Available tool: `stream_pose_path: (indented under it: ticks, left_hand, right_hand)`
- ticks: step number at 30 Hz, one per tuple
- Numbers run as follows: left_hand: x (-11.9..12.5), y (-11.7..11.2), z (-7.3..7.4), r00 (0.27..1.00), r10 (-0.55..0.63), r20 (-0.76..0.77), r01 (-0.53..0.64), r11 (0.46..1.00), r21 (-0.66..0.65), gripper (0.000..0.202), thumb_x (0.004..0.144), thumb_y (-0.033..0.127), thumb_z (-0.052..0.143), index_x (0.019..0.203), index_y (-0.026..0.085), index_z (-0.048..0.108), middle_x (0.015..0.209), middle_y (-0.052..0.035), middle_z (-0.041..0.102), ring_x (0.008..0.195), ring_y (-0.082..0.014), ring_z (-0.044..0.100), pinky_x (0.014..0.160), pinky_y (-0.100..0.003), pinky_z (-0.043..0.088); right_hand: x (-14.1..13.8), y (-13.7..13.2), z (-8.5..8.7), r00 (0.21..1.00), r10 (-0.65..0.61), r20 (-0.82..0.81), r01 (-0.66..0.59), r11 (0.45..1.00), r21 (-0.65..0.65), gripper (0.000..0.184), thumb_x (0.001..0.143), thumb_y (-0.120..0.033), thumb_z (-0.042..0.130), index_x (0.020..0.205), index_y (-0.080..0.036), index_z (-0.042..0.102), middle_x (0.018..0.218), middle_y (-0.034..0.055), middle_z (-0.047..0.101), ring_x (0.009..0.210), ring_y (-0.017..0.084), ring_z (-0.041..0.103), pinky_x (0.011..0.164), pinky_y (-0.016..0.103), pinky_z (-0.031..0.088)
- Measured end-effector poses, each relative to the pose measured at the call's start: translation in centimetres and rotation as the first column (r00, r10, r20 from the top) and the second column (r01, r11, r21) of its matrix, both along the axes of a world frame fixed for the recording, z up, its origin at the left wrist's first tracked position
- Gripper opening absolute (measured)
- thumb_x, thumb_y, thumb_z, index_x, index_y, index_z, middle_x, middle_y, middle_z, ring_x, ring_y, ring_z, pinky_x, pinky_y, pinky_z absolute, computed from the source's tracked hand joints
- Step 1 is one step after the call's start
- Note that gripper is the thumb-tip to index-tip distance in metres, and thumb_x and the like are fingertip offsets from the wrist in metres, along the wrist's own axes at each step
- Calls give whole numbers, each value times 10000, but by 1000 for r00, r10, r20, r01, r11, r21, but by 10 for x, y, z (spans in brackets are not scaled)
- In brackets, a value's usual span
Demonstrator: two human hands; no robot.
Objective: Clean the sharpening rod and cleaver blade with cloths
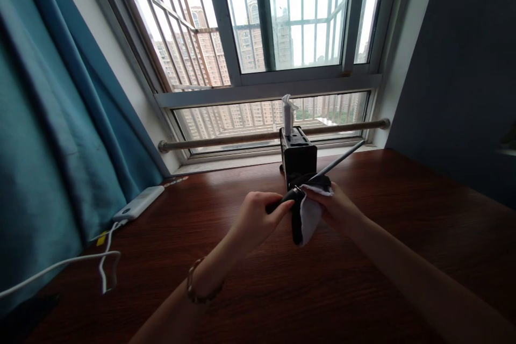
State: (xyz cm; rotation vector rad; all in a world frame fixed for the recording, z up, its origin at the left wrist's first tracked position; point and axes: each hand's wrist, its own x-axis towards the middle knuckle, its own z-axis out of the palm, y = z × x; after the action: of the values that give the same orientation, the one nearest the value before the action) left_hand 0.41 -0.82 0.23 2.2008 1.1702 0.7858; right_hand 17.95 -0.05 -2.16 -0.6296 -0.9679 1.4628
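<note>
My left hand point(264, 209) is closed round the black handle of a sharpening steel point(338, 161). Its long grey rod points up and to the right, over the table. In my right hand point(336, 204) is a white cloth with dark edging point(310, 220), bunched against the rod near the handle. Part of the cloth hangs down between my hands. My right fingers are partly hidden by it. Just beyond stands a black knife block point(300, 158), with a white wrapped piece point(287, 115) sticking up from its top.
The dark red wooden table point(201, 236) reaches to the window sill. A white power bank or adapter point(139, 207) with a white cable point(107, 258) lies at the left, by the blue curtain point(80, 91). A metal rail point(226, 140) crosses in front of the window.
</note>
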Motion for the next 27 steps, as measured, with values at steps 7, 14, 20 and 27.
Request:
stream_pose_path:
  ticks: [7, 14, 20, 27]
  left_hand:
    - [1, -2, -9, 961, 159, -226, -3, 824, 566, 280, 880, 321, 461, 755, 118, 607, 653, -53, 600, 549, -139, 492, 527, -269, 226]
    - [-7, 1, -9, 934, 208, -290, 104, 619, 779, 254, 890, 296, 474, 758, 129, 614, 586, -35, 561, 520, -158, 466, 523, -300, 222]
    - [-5, -1, -8, 955, 173, -242, 81, 631, 771, 219, 879, 283, 498, 764, 131, 604, 601, -9, 564, 516, -126, 487, 509, -272, 269]
    - [-7, -8, 7, 996, -83, -23, 86, 940, 329, 271, 853, 332, 537, 742, 116, 657, 539, 13, 452, 484, -68, 338, 469, -216, 235]
  right_hand:
    - [6, 3, 0, 1000, 15, 8, -15, 1000, 28, 224, 558, -212, 836, 725, -133, 710, 710, 28, 647, 638, 113, 568, 560, 166, 438]
    - [8, -1, 0, 999, 36, 24, -36, 999, -11, 247, 554, -221, 839, 738, -128, 703, 763, 51, 655, 662, 152, 585, 610, 227, 472]
    - [9, 3, -4, 998, -19, 66, 5, 979, 206, 182, 611, -180, 813, 759, -157, 710, 768, 32, 657, 670, 124, 579, 625, 189, 468]
    - [8, 0, 0, 996, 2, 86, -37, 914, 405, 121, 717, -137, 729, 827, -181, 703, 785, 19, 628, 696, 130, 568, 641, 205, 482]
